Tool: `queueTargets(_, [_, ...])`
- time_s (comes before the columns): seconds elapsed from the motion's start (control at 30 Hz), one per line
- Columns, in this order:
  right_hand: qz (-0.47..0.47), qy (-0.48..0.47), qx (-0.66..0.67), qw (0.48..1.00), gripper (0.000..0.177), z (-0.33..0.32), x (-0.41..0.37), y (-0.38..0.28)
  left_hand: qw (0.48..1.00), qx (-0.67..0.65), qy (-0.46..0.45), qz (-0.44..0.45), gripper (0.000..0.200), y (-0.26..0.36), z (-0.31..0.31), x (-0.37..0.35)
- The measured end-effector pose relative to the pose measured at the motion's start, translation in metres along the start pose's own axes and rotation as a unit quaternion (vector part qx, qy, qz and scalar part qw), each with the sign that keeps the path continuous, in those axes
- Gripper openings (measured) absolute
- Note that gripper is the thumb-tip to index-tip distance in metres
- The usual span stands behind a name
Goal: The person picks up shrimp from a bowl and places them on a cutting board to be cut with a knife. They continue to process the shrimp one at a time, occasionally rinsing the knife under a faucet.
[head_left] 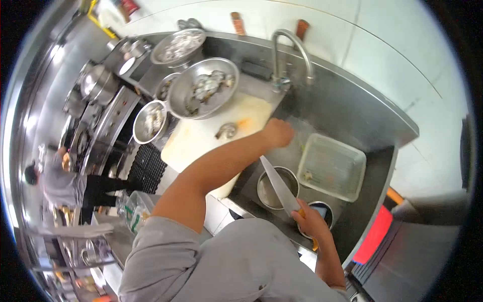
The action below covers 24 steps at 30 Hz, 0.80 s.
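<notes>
Knife (279,184), one, clamped in right hand (310,221) over two pots (266,192); left hand (279,133), contents unclear.

- My left grip (279,133) hangs just right of the cutting board (193,138), over the sink (347,108); its fingers are hidden.
- My right grip (311,220), nearer me and right of the board, is wrapped round the handle of a knife (279,185); the blade slants back toward the board, above a round pot (266,196).
- On the board I see a greyish shrimp (227,132).
- At the board's far side, a large metal bowl (214,108) contains more shrimp.
- Left of the board, a small pan (138,133) holds pale pieces.
- Well right of the board, a translucent tray (334,173) lies in the sink.
- Far left of the board, a co-worker (63,186) stands.
</notes>
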State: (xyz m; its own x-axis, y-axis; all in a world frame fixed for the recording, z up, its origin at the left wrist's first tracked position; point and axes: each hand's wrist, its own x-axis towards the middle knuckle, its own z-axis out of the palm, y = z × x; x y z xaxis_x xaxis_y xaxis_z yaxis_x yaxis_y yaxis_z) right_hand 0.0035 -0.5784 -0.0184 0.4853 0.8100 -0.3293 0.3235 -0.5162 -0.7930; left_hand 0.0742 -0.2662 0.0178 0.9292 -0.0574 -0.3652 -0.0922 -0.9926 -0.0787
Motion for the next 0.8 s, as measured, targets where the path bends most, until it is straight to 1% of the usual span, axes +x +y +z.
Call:
queueTargets(0.03, [-0.028,0.016,0.000,0.999,0.057,0.000,0.000,-0.001,0.996,-0.058,0.062,-0.026,0.025,0.001,0.004,-0.013])
queueTargets(0.07, [-0.004,0.006,0.006,1.000,0.057,-0.002,-0.001,-0.006,0.985,-0.113,0.125,-0.046,0.023,0.000,0.007,-0.020])
queueTargets(0.13, [0.053,-0.010,0.016,0.998,0.057,-0.006,-0.007,-0.012,0.971,-0.125,0.187,-0.085,0.019,-0.024,0.011,-0.050])
queueTargets(0.2, [0.077,-0.006,0.002,0.997,0.057,-0.003,-0.008,0.004,0.935,-0.193,0.261,-0.144,0.015,-0.068,0.056,-0.082])
queueTargets(0.27, [0.082,0.005,-0.009,0.997,0.056,0.001,-0.005,0.016,0.944,-0.198,0.193,-0.181,0.014,-0.114,0.092,-0.114])
queueTargets(0.33, [0.066,0.022,-0.020,0.997,0.056,0.001,0.000,0.021,0.921,-0.221,0.218,-0.237,0.021,-0.117,0.095,-0.141])
queueTargets(0.37, [0.081,0.013,0.016,0.997,0.056,-0.003,0.003,0.011,0.906,-0.234,0.231,-0.266,0.025,-0.116,0.096,-0.150])
queueTargets(0.4, [0.095,0.001,0.049,0.994,0.056,-0.008,0.007,-0.007,0.913,-0.196,0.274,-0.230,0.031,-0.120,0.112,-0.147])
queueTargets(0.43, [0.107,-0.012,0.081,0.991,0.056,-0.011,0.008,-0.020,0.915,-0.156,0.316,-0.195,0.036,-0.127,0.140,-0.138])
queueTargets(0.47, [0.107,-0.013,0.072,0.992,0.056,-0.012,0.008,-0.026,0.913,-0.113,0.358,-0.161,0.042,-0.130,0.155,-0.133])
queueTargets(0.5, [0.101,-0.016,0.062,0.993,0.056,-0.011,0.010,-0.032,0.943,-0.075,0.291,-0.142,0.054,-0.121,0.137,-0.135])
queueTargets(0.53, [0.084,-0.027,0.048,0.995,0.056,-0.011,0.017,-0.040,0.944,-0.177,0.252,-0.121,0.057,-0.126,0.143,-0.124])
queueTargets(0.57, [0.072,-0.014,0.067,0.995,0.055,-0.008,0.021,-0.039,0.919,-0.293,0.228,-0.133,0.050,-0.127,0.162,-0.111])
queueTargets(0.6, [0.054,-0.010,0.087,0.995,0.054,-0.002,0.021,-0.033,0.928,-0.207,0.271,-0.149,0.046,-0.122,0.168,-0.106])
queueTargets(0.63, [0.054,-0.022,0.096,0.994,0.054,0.000,0.022,-0.037,0.934,-0.168,0.237,-0.209,0.041,-0.117,0.164,-0.096])
queueTargets(0.67, [0.054,-0.038,0.105,0.992,0.055,0.000,0.025,-0.040,0.950,-0.149,0.137,-0.236,0.037,-0.109,0.139,-0.104])
queueTargets(0.7, [0.063,-0.029,0.089,0.994,0.052,0.006,0.026,-0.038,0.954,-0.125,0.161,-0.219,0.031,-0.111,0.151,-0.101])
queueTargets(0.73, [0.082,-0.011,0.075,0.994,0.050,0.010,0.025,-0.029,0.947,-0.137,0.193,-0.219,0.030,-0.097,0.136,-0.118])
queueTargets(0.8, [0.048,-0.048,0.010,0.998,0.060,0.006,0.035,0.009,0.949,-0.102,0.212,-0.211,0.035,-0.098,0.151,-0.123])
